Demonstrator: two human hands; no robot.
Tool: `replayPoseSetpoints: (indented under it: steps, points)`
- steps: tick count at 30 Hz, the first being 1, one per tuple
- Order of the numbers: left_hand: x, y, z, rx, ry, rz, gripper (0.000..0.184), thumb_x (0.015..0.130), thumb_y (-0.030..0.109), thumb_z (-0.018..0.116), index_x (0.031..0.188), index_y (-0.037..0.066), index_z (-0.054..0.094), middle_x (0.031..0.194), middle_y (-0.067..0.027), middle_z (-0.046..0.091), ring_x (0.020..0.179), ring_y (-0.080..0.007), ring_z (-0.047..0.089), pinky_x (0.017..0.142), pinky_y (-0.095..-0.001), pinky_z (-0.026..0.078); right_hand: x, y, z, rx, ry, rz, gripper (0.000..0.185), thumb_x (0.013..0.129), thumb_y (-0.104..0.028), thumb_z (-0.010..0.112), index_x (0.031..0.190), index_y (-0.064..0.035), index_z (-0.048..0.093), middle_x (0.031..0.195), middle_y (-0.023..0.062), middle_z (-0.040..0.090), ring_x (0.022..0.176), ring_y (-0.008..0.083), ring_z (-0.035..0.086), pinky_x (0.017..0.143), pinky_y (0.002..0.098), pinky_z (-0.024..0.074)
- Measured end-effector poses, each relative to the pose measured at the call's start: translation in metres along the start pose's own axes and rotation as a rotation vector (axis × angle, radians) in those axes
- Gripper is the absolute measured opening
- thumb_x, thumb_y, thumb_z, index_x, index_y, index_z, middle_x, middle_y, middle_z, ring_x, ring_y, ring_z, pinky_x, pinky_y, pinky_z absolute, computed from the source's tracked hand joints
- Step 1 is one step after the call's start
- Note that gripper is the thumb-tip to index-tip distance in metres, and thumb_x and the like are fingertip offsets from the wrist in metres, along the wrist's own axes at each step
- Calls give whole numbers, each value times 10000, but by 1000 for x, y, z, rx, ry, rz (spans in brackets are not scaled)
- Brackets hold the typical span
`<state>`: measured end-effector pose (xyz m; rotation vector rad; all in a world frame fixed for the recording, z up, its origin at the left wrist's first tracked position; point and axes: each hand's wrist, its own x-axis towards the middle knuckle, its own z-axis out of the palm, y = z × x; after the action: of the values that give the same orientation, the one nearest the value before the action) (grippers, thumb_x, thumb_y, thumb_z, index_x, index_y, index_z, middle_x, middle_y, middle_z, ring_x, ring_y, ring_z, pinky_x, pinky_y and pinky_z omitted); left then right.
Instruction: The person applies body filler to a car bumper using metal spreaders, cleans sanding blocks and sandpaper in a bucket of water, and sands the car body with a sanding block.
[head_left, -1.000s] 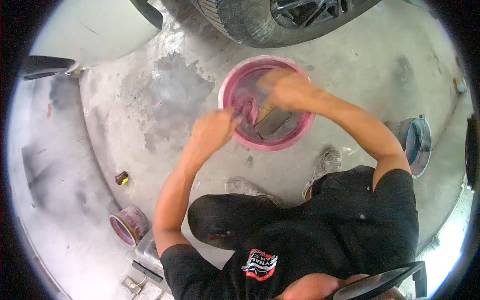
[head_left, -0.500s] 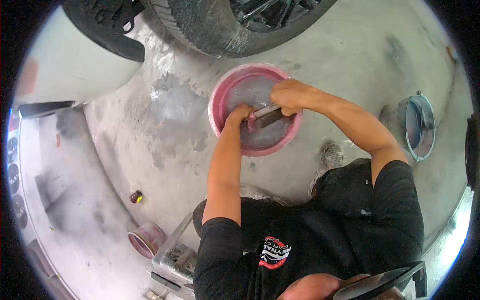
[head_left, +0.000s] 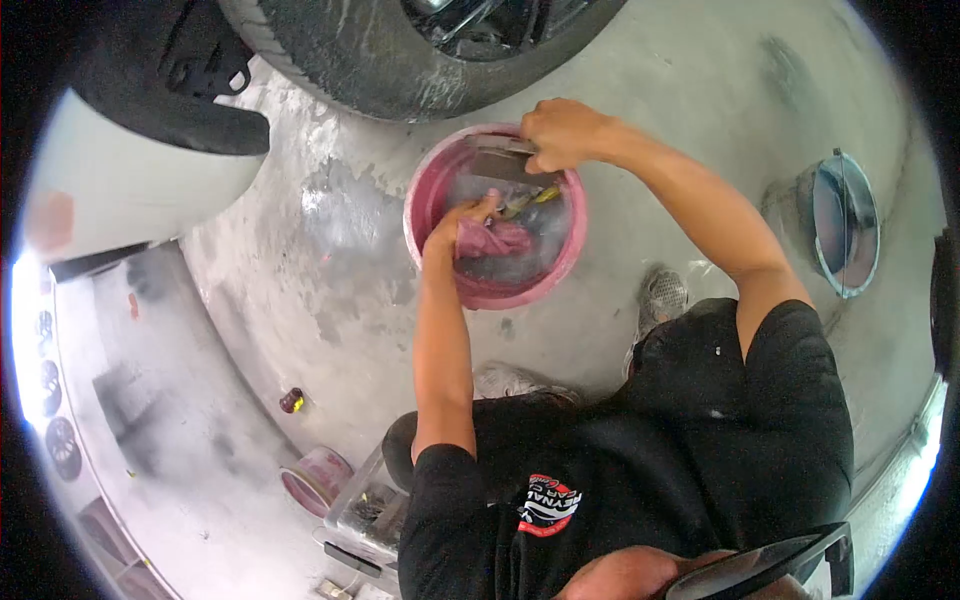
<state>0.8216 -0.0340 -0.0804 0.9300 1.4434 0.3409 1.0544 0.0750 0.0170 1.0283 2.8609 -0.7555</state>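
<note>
A round pink tub holding greyish water stands on the floor. My left hand is inside it on the left, its fingers closed round a wet pink cloth. At the tub's far right rim, my right hand grips one end of a flat dark block with a lighter upper edge. The block is held over the far part of the tub, apart from the cloth. Something yellow shows between the block and the cloth; its shape is unclear.
Beyond the tub is a large tyre, with a white body panel to its left. A blue-rimmed bucket stands right. A small dark bottle, a pink-stained bucket and a clear container are at lower left.
My right hand has moved the block up and away from the cloth, to the far rim. My left hand has lifted slightly, showing more cloth. The yellow thing has come into sight.
</note>
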Motion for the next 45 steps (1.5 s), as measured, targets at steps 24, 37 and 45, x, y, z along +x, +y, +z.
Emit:
replayPoseSetpoints:
  steps: [24, 37, 45]
  points:
    - [17, -12, 15, 840, 206, 39, 577, 696, 350, 722, 1092, -57, 622, 1078, -305, 629, 1081, -396, 596, 944, -420, 466, 18, 6, 51, -95, 73, -82, 311, 746, -321, 690, 813, -18, 697, 820, 197, 680, 755, 386, 657, 681, 487, 527]
    - [-107, 60, -69, 601, 388, 537, 520, 806, 82, 699, 1271, -35, 498, 886, -120, 696, 792, -196, 655, 726, -308, 499, 14, 24, 19, 379, -24, -21, 558, 886, -400, 555, 1305, -43, 467, 1115, 209, 631, 1029, 373, 600, 848, 438, 472]
    - [-134, 79, -75, -120, 520, 635, 450, 887, 7, 615, 1311, 24, 465, 1055, -114, 648, 843, -115, 605, 734, -280, 509, 9, -21, -13, 656, 86, 91, 563, 848, -204, 509, 1390, -85, 413, 1003, 159, 650, 815, 257, 618, 747, 356, 493]
